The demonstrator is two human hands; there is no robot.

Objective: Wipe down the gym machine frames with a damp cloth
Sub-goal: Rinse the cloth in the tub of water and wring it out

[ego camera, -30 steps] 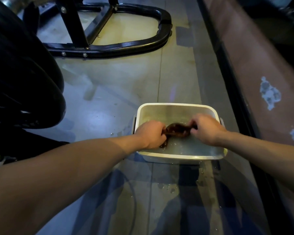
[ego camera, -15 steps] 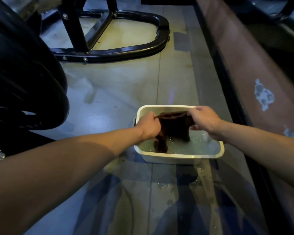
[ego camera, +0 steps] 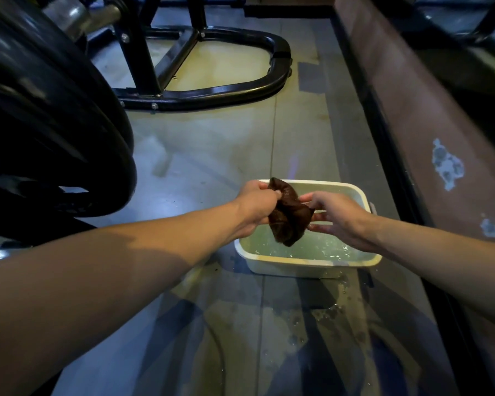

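Cloth (ego camera: 287,214) bunched in left fingers (ego camera: 270,195), right fingers (ego camera: 312,198) seemingly alongside.

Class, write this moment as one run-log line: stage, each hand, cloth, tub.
stage: wringing | left hand: grips dark brown wet cloth | right hand: fingers open, touching cloth | white rectangular plastic tub: holds water, below cloth
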